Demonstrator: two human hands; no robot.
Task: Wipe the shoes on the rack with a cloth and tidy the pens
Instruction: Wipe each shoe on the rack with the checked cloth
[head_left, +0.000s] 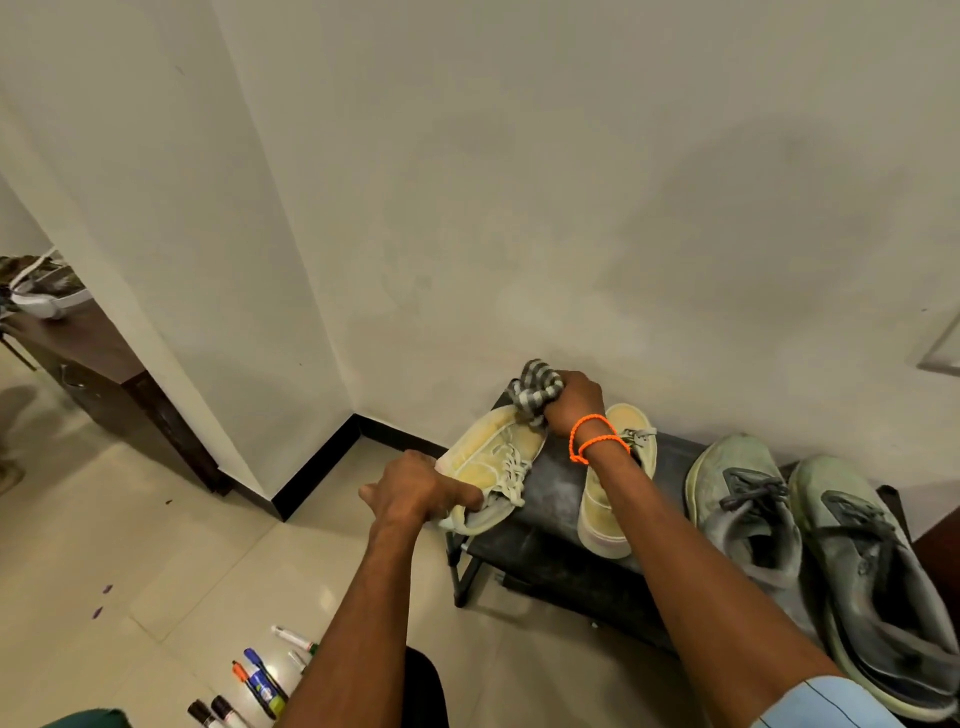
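Observation:
A low black shoe rack (553, 499) stands against the wall. On its left end lies a pale yellow sneaker (491, 457), tilted on its side. My left hand (415, 491) grips that sneaker at its heel opening. My right hand (571, 402) grips a bunched grey-and-white striped cloth (535, 387) at the sneaker's toe. The second yellow sneaker (618, 499) sits partly under my right forearm. Two dusty grey-green sneakers (748, 514) (878, 582) fill the rack's right side. Several pens and markers (260, 680) lie loose on the floor at the bottom left.
A cream wall rises right behind the rack, with a corner and black skirting (317, 467) to the left. A dark wooden cabinet (104, 384) stands further left beyond the wall edge. Beige floor tiles (156, 561) spread out left of the rack.

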